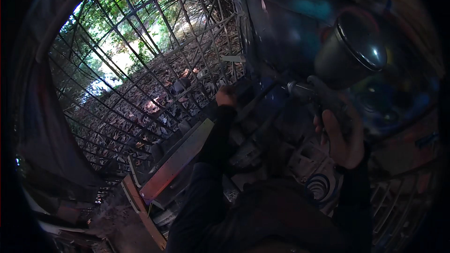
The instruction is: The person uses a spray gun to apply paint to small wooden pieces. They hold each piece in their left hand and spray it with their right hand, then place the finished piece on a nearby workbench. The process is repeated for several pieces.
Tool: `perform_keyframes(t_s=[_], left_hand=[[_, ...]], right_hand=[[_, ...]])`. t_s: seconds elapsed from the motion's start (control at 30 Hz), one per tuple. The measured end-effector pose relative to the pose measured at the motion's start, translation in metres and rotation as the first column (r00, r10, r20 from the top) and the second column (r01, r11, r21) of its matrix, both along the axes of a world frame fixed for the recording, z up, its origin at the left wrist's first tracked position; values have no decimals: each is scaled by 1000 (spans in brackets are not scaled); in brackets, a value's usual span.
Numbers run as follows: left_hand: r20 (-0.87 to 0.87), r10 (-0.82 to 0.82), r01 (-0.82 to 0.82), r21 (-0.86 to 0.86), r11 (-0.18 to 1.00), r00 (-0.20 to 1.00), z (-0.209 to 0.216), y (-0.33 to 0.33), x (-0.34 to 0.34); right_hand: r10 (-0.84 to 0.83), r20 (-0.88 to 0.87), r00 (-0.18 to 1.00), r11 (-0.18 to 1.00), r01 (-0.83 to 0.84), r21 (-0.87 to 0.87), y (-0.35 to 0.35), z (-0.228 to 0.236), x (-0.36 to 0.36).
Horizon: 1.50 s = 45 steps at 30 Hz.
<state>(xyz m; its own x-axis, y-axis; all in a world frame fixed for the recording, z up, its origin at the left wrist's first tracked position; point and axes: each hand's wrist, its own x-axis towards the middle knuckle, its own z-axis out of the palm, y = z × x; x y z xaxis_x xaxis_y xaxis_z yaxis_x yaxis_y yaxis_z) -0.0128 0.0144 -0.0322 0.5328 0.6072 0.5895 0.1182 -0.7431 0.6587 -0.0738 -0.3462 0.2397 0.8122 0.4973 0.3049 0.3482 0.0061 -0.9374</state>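
My right hand (pixel 344 138) is wrapped round the handle of a spray gun (pixel 323 94). A large dark cup (pixel 344 49) with a shiny rounded lid sits tilted on top of the gun. Its metal nozzle (pixel 294 87) points left, toward a dark bar (pixel 258 99) that slants across the middle. Further left, my left hand (pixel 226 96) is closed beside the dark bar's far side, close to the barred opening. Shadow hides what its fingers hold.
Metal bars (pixel 154 47) cover an opening at the upper left, with dry leaves and greenery beyond. A long reddish-to-yellow board (pixel 178 161) lies left of my left forearm. Paint-stained dark panel (pixel 290 14) stands behind the cup. Coiled dark hose (pixel 318 185) lies low on the right.
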Motion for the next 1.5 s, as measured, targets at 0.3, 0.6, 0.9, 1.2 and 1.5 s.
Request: perform_keyframes(t_s=[0.3,0.6,0.9,1.2,1.5], left_hand=[[158,-63,62,11,998,986,24,-4,-18],[111,-116,88,227,970,987,39,-10,-29],[17,-157,148,255,956,987,36,-24,-31],[61,-174,155,244,957,983,23,-29,-18],[90,-168,148,194,970,982,29,-34,-13]], right_hand=[[-19,-213,977,997,35,70,-17,5,16],[-29,-215,976,1000,27,-10,-23,23,53],[-19,-116,993,997,11,-75,-3,52,61],[0,-59,998,993,-7,-115,0,64,52],[-72,-35,997,996,70,-50,-5,63,37]])
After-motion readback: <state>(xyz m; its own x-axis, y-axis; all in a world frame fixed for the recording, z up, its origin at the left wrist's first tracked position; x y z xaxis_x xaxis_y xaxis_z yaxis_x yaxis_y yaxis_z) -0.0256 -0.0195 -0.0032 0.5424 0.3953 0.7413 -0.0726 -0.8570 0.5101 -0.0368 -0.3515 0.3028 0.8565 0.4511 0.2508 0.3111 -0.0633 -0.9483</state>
